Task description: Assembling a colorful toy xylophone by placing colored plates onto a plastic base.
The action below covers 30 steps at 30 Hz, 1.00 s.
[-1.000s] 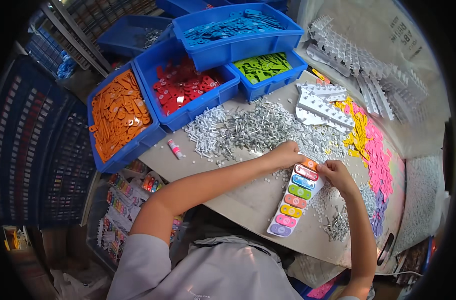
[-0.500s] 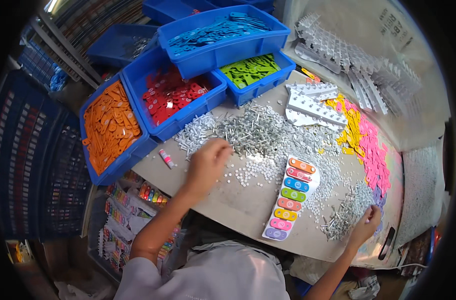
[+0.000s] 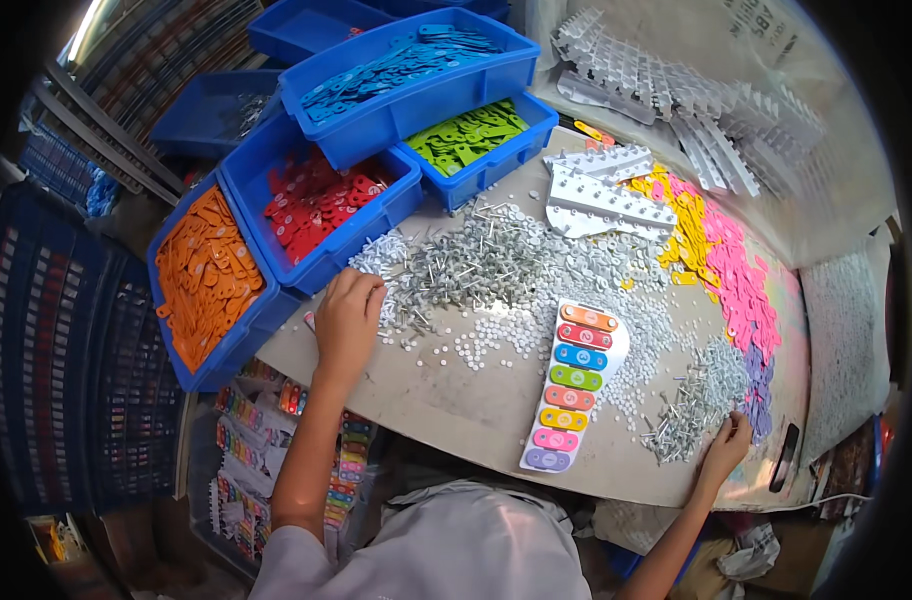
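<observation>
My left hand [image 3: 348,318] is at the table's left part, its fingers bent down and close together beside small white rivets [image 3: 381,255] near the red-piece bin. Whatever those fingers may hold is hidden. A small pink-and-white tube is mostly covered by this hand. At the right, my right hand [image 3: 726,450] has its fingertips drawn together between a heap of metal rivets [image 3: 694,408] and flat purple pieces [image 3: 759,395]; I cannot make out what is in them. Between the hands lies a white card [image 3: 608,352] bearing a column of several coloured tags [image 3: 576,377], touched by neither.
Blue bins hold orange pieces [image 3: 208,275], red pieces [image 3: 326,205], blue pieces [image 3: 406,70] and green pieces [image 3: 471,138]. Long metal rivets [image 3: 476,255] spread mid-table. White studded strips [image 3: 611,205], yellow pieces [image 3: 688,235] and pink pieces [image 3: 741,275] lie farther right. Finished-looking cards [image 3: 241,460] fill a lower container.
My left hand has moved left, from beside the long rivets to the white rivets by the bin, covering most of the tube. My right hand stays near the purple pieces. The view has shifted slightly.
</observation>
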Tool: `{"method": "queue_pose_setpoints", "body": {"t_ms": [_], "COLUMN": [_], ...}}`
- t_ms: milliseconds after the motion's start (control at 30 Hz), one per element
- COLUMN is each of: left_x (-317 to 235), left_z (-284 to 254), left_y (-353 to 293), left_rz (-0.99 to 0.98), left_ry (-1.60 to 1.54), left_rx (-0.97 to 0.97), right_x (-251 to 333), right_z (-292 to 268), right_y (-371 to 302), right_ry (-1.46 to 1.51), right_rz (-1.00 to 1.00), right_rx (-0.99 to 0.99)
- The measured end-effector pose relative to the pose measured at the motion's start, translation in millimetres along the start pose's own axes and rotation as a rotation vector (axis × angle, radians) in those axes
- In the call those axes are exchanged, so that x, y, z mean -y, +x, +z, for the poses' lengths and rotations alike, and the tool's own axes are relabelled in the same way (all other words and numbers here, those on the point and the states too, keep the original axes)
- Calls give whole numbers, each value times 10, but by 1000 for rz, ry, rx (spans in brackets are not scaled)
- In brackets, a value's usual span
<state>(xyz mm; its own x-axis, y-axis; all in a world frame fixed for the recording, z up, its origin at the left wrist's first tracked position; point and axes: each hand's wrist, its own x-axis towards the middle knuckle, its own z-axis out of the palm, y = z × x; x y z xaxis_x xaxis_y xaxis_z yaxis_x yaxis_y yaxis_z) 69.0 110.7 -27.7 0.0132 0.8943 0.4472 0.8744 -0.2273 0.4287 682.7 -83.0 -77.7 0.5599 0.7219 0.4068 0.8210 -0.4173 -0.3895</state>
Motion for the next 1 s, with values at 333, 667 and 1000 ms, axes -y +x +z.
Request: {"method": "queue_pose_setpoints", "body": {"t_ms": [333, 667, 1000], "left_x": [164, -181, -852], "left_z": [124, 4, 184], "left_y": [-25, 30, 135], "left_rz": [-210, -356, -488], "left_ry": [-180, -806, -1020], "left_rx": [112, 155, 419], "right_x": [73, 1337, 2539], "right_z": [-15, -92, 372], "right_y": [-5, -76, -99], "right_ry": [150, 566, 600], "right_rz": [130, 26, -369], "right_rx": [-61, -215, 169]}}
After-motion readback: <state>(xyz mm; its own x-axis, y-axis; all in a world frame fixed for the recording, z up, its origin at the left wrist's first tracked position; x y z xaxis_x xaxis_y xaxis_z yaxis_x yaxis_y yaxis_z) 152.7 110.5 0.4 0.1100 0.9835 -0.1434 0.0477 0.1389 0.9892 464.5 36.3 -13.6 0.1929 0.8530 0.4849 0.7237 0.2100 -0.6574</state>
